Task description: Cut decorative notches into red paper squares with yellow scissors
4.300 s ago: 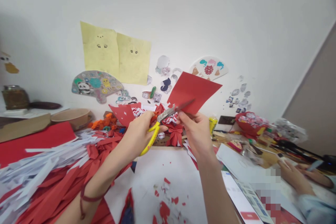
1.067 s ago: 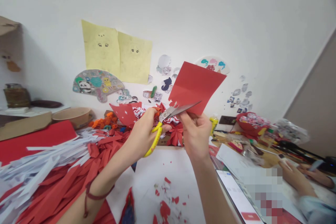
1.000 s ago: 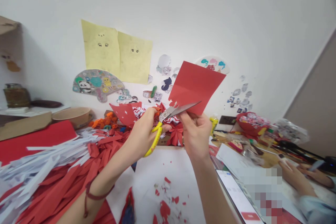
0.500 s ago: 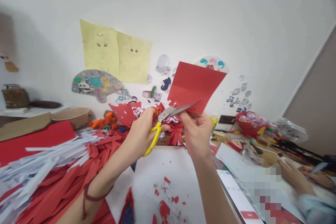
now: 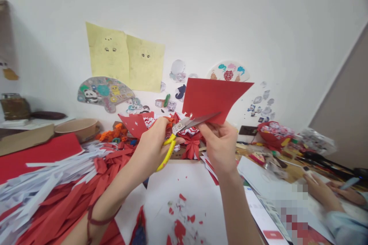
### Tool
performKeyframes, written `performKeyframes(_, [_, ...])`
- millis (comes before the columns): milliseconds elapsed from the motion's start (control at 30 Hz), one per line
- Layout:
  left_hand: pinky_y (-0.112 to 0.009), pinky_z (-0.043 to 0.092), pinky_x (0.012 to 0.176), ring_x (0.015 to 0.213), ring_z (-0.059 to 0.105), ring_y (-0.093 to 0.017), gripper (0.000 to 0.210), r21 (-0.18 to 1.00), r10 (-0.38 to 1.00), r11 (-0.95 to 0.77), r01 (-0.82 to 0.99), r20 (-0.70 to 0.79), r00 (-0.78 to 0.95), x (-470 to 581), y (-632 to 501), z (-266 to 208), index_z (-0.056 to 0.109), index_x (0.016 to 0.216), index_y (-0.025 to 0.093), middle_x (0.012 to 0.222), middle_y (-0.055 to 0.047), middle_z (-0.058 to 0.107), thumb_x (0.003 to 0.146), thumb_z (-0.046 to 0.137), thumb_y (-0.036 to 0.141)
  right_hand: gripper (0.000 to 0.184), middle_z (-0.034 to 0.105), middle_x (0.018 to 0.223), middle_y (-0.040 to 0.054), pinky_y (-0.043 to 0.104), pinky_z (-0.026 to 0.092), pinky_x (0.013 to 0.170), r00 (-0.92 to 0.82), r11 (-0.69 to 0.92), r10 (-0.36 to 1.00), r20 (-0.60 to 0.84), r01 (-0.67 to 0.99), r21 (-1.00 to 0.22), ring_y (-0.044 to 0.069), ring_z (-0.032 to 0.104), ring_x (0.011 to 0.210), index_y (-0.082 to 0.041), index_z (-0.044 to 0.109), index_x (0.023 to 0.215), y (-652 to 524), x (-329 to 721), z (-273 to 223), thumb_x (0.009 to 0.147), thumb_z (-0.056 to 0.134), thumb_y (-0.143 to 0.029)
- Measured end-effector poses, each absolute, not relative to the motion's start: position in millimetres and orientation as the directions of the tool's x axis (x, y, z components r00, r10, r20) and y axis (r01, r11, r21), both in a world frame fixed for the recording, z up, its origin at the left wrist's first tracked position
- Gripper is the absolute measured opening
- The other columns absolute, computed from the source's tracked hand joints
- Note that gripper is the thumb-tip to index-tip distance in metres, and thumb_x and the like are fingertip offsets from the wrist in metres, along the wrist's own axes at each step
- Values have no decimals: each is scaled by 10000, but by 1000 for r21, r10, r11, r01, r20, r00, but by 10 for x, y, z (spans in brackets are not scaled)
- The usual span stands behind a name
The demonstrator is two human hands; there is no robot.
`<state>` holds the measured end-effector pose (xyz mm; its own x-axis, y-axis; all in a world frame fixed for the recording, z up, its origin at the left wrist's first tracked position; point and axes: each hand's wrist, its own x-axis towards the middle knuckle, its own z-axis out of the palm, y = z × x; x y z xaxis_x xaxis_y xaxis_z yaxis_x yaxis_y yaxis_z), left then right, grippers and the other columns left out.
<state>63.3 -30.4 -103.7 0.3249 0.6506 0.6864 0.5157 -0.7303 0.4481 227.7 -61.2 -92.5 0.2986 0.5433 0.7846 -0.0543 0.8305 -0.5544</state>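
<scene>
My left hand point(image 5: 153, 141) is closed round the yellow handles of a pair of scissors point(image 5: 169, 152), whose blades point right and lie across the lower part of a red sheet of paper point(image 5: 214, 97). The blades look slightly apart at the paper's lower left edge. My right hand point(image 5: 221, 143) pinches the lower edge of that red paper between thumb and fingers, just below the blade tips. Beneath both hands lies a white sheet point(image 5: 161, 191) with small red scraps point(image 5: 180, 229) scattered on it.
Piles of red strips point(image 5: 77, 199) and white strips point(image 5: 43, 183) cover the left side. A phone point(image 5: 264, 214) lies at right, near another person's hands point(image 5: 322, 193). Behind are a red bow point(image 5: 192, 148), a round tan bowl point(image 5: 77, 129) and a red bouquet point(image 5: 276, 134).
The red paper has turned and tilted, its top edge now lower and more level. My right hand has shifted slightly right. The scissors stay at nearly the same spot.
</scene>
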Motion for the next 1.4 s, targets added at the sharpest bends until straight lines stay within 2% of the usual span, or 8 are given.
performKeyframes(200, [-255,363,600,600,434,-127,276,414,654,-717,560,678,336,625,-338,-993,344,845,228,735,39,471,835,543,419,125,758,898,27,253,584,773,254,822,553,793,-12,-569,153,717,825,-185,711,883,-648,2341,-906,759,730,-190])
performKeyframes(533, [-290,413,598,715,588,-209,260,387,668,-703,597,648,366,601,-332,-1001,375,911,246,810,-1,550,847,521,452,143,759,899,22,266,582,805,167,834,538,826,34,-550,156,715,858,-200,723,906,-708,2435,-847,772,710,-154])
performKeyframes(733, [-298,440,603,797,629,-235,205,376,651,-715,589,665,366,603,-330,-1006,402,945,239,888,-35,583,844,517,375,138,760,896,17,263,588,798,156,821,556,817,49,-568,148,712,856,-204,725,895,-722,2469,-844,767,716,-153])
performKeyframes(967, [-292,429,584,786,628,-235,219,377,654,-709,596,668,355,597,-333,-1000,407,927,237,881,-41,591,836,530,394,134,757,907,32,312,593,819,158,798,584,796,68,-599,172,712,875,-190,726,899,-753,2477,-833,766,718,-194])
performKeyframes(1133, [-283,416,589,810,619,-231,217,380,657,-708,595,664,358,606,-331,-994,402,923,235,891,-39,588,839,532,386,133,747,891,20,271,576,799,226,793,572,789,94,-602,157,700,851,-181,728,891,-749,2514,-820,766,728,-225])
performKeyframes(1300, [-282,386,584,693,570,-193,230,360,641,-710,606,686,343,615,-312,-1023,397,919,228,809,-10,553,842,520,406,168,737,836,17,271,572,751,291,789,563,773,87,-608,155,686,778,-167,729,896,-720,2513,-839,746,751,-238])
performKeyframes(1400, [-273,375,591,640,527,-164,240,397,654,-707,586,683,326,627,-302,-1045,389,909,227,758,16,529,835,533,405,162,740,794,30,292,580,701,315,784,568,761,73,-616,172,686,720,-154,730,839,-691,2486,-856,718,771,-253])
